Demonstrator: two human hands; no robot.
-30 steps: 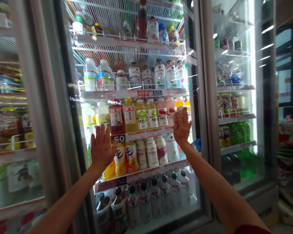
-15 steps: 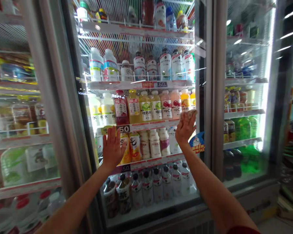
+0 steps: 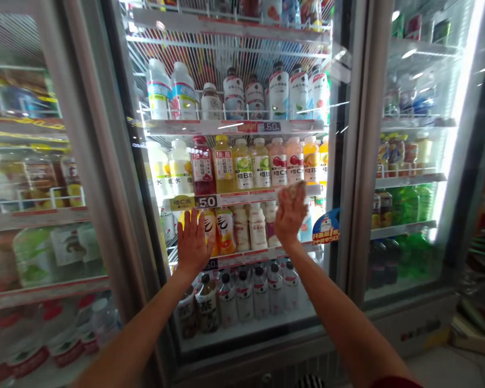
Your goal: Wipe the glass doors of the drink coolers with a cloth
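Glass cooler door [image 3: 258, 334] ahead; pale floor [image 3: 448, 372], 4 o'clock. Left hand [image 3: 194, 245], 8 o'clock: flat, released. Right hand [image 3: 289, 221], 4 o'clock: grasping cloth [image 3: 294, 192].

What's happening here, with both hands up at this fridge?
A person's right hand holds a cloth up at the glass door, while the left hand is spread open, palm toward the same door. The door looks shut, with bottles standing on shelves behind it.

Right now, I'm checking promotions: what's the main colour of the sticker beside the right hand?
The sticker is mainly blue; it shows best in the head view.
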